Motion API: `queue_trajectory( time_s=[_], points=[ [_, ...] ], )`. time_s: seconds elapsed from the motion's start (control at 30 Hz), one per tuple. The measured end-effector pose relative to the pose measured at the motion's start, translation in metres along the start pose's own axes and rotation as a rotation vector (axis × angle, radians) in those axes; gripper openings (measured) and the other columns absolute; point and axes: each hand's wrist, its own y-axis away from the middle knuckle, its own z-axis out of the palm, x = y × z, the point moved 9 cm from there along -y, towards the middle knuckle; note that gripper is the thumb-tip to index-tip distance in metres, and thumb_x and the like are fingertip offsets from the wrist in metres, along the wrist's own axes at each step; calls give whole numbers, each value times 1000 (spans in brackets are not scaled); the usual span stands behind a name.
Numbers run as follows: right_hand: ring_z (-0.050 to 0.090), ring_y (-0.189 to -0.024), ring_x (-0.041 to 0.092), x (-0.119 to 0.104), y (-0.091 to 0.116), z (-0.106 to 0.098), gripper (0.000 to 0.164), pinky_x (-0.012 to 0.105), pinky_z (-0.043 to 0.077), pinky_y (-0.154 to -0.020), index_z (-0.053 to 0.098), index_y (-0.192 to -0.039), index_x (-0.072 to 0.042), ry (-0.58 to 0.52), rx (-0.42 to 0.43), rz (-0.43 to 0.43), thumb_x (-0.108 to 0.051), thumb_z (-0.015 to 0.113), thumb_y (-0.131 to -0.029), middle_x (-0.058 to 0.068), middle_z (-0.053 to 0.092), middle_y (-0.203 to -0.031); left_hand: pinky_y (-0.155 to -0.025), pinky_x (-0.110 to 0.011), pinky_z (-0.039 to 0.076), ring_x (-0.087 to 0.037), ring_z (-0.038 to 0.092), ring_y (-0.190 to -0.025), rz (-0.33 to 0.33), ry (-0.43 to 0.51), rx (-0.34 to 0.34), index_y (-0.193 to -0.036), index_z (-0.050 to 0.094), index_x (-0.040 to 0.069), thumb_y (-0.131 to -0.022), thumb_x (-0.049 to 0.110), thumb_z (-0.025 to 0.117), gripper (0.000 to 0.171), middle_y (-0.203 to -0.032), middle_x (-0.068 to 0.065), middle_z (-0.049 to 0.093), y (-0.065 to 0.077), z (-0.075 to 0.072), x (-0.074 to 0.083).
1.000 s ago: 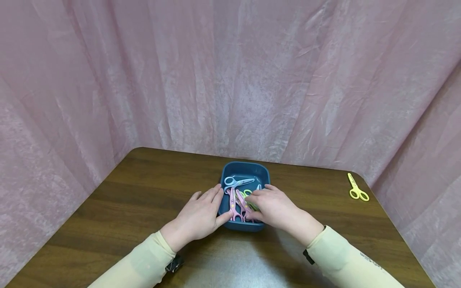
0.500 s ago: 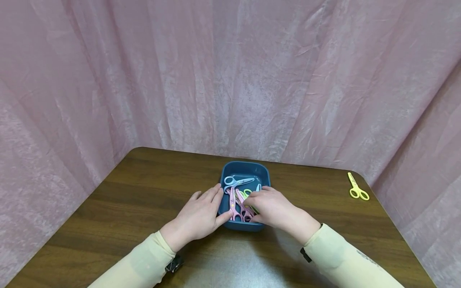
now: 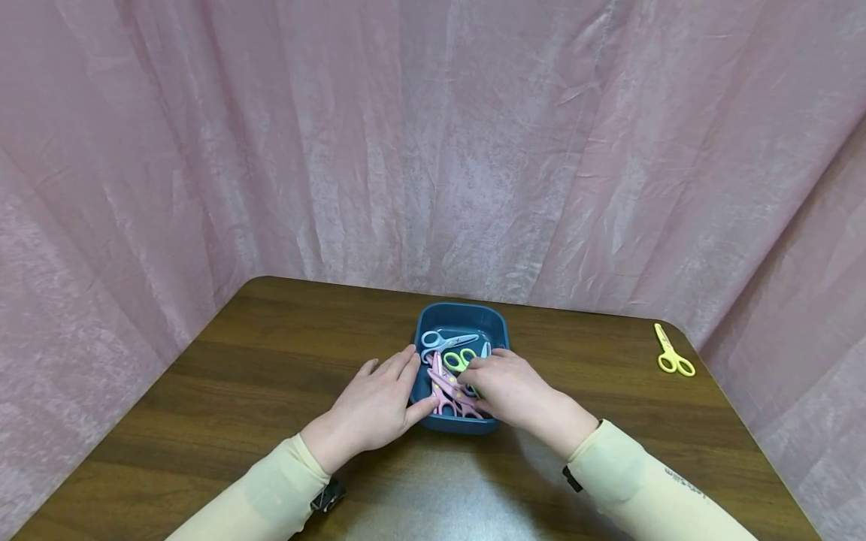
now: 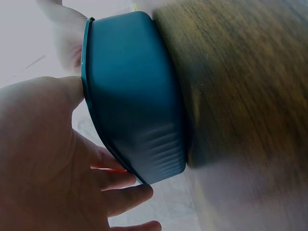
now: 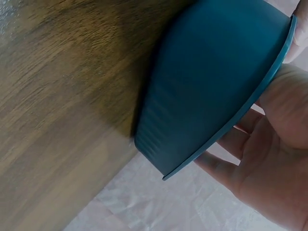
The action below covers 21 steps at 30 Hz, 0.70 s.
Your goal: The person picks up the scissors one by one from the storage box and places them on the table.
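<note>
A dark blue plastic bin (image 3: 458, 426) stands at mid-table with several children's scissors inside. My left hand (image 3: 375, 406) rests against its left rim, fingers straight, thumb over the near-left part. My right hand (image 3: 517, 387) reaches over the right rim; its fingertips are down among the scissors, and whether they pinch any is hidden. Beside the right fingers lie pink scissors (image 3: 445, 382), crossing another pink pair. Green scissors (image 3: 461, 359) show their handle loops behind them. Light blue scissors (image 3: 461, 342) lie farther back. Both wrist views show the bin's outer wall (image 4: 134, 91) and the fingers at its rim.
Yellow scissors (image 3: 666, 347) lie alone near the far right corner of the brown wooden table (image 3: 257, 361). Pink curtains (image 3: 433, 150) hang behind the table and along its sides.
In the bin, one pink pair has turned, its tip swinging left across the other pink pair. More of the green handles now shows. The right hand has shifted slightly; the left stays put.
</note>
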Motion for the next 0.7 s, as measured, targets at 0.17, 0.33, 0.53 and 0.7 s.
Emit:
queue_trajectory(
  time_s=[0.17, 0.33, 0.53, 0.7],
  points=[
    [76, -94, 24, 8, 0, 3, 24, 61, 55, -106, 85, -106, -15, 20, -31, 63, -17, 97, -86, 1, 75, -92, -123, -67, 37, -33, 39, -161, 4, -11, 3, -165, 46, -3, -112, 70, 43, 90, -174, -21, 40, 1, 0, 0],
    [77, -94, 24, 14, -3, 6, 25, 60, 56, -105, 85, -110, -14, 28, -42, 106, -16, 96, -88, 3, 76, -93, -123, -67, 36, -34, 39, -161, 5, -3, 0, -165, 46, -3, -112, 70, 44, 90, -174, -21, 39, 1, 0, 0],
    [75, -91, 24, 18, -10, 12, 24, 56, 58, -100, 84, -114, -14, 21, -72, 144, -14, 92, -92, 7, 79, -96, -123, -67, 36, -35, 39, -161, 4, 7, -5, -165, 46, -3, -112, 69, 44, 90, -174, -21, 39, 0, 1, 0],
    [78, -95, 25, 21, -13, 17, 20, 57, 57, -103, 84, -117, -15, 46, -91, 179, -12, 84, -98, 9, 82, -101, -123, -67, 37, -36, 40, -160, 12, 5, 8, -164, 46, -4, -112, 68, 46, 89, -174, -22, 39, 0, -1, 1]
  ],
)
